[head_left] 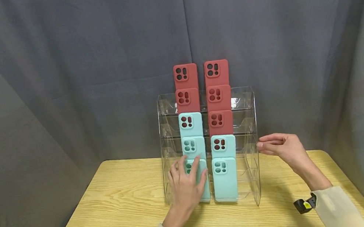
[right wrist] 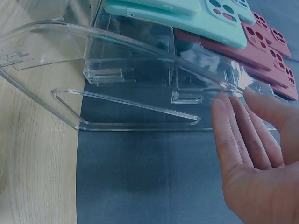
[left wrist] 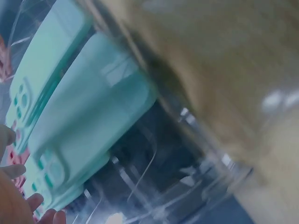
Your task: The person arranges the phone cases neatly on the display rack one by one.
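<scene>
A clear acrylic display rack (head_left: 253, 169) stands on the table, carrying two columns of phone cases. My left hand (head_left: 185, 186) is spread over the lowest teal phone case (head_left: 205, 190) of the left column, fingertips around its camera cutouts. In the left wrist view, those fingers (left wrist: 9, 173) show at the lower left beside the teal cases. At the rack's right side, my right hand (head_left: 286, 148) pinches the upright edge between thumb and fingers. The right wrist view shows that thumb (right wrist: 266, 105) right at the clear side panel (right wrist: 140, 46).
Red phone cases (head_left: 218, 71) fill the upper tiers, with teal cases (head_left: 225, 181) below them in both columns. A wood-grain table (head_left: 119, 199) lies under the rack. Grey curtain (head_left: 107, 65) hangs close behind. A black strap with a small device (head_left: 303, 205) sits at the right wrist.
</scene>
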{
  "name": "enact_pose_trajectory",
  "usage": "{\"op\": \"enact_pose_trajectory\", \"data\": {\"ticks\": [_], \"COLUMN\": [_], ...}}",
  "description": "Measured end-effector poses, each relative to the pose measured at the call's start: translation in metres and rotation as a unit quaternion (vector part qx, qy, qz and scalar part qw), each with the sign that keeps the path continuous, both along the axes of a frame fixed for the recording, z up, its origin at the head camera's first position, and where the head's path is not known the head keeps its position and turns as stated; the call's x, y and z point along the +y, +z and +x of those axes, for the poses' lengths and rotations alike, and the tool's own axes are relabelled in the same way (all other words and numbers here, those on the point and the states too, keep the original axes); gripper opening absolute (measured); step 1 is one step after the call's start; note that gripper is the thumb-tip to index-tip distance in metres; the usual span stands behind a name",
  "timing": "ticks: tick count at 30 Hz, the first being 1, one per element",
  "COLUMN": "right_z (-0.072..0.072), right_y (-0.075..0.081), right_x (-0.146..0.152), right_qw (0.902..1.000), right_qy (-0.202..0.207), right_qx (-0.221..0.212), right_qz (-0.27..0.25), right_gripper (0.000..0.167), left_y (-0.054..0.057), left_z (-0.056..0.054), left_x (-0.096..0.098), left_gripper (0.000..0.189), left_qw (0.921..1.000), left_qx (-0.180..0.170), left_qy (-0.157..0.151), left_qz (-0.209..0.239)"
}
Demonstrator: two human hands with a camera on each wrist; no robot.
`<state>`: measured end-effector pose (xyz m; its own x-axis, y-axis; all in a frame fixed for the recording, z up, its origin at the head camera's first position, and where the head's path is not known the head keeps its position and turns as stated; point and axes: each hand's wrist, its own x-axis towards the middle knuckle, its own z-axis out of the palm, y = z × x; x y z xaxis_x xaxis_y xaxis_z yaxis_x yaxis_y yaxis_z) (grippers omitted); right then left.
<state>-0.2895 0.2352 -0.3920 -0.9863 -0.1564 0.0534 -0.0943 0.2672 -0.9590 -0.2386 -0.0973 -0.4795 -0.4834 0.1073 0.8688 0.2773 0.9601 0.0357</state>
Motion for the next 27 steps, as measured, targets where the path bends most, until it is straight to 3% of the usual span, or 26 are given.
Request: {"op": "enact_pose_trajectory", "data": {"ticks": [6, 12, 15, 18, 22, 27], "right_z": [0.001, -0.003, -0.003, -0.002, -0.002, -0.004], "right_y": [0.001, 0.005, 0.007, 0.007, 0.009, 0.013], "right_x": [0.002, 0.005, 0.006, 0.01, 0.019, 0.034], "right_qw": [0.9985, 0.9885, 0.9839, 0.9787, 0.9678, 0.9628], "right_qy": [-0.031, -0.08, -0.103, -0.126, -0.147, -0.116], "right_qx": [0.044, 0.109, 0.137, 0.161, 0.17, 0.138], "right_qz": [-0.009, -0.069, -0.05, 0.018, 0.113, 0.201], "right_gripper": [0.051, 0.035, 0.037, 0.045, 0.059, 0.09], "left_y": [0.029, 0.058, 0.071, 0.08, 0.088, 0.095], "left_z": [-0.001, -0.013, -0.019, -0.024, -0.028, -0.03], "left_x": [-0.027, -0.064, -0.085, -0.107, -0.137, -0.172], "left_gripper": [0.035, 0.011, 0.012, 0.014, 0.023, 0.055], "left_qw": [0.9975, 0.9891, 0.9872, 0.9878, 0.9918, 0.9951], "left_qx": [0.051, 0.116, 0.121, 0.1, 0.031, -0.086], "left_qy": [-0.042, -0.067, -0.073, -0.083, -0.087, -0.046], "left_qz": [0.025, 0.061, 0.074, 0.086, 0.088, 0.013]}}
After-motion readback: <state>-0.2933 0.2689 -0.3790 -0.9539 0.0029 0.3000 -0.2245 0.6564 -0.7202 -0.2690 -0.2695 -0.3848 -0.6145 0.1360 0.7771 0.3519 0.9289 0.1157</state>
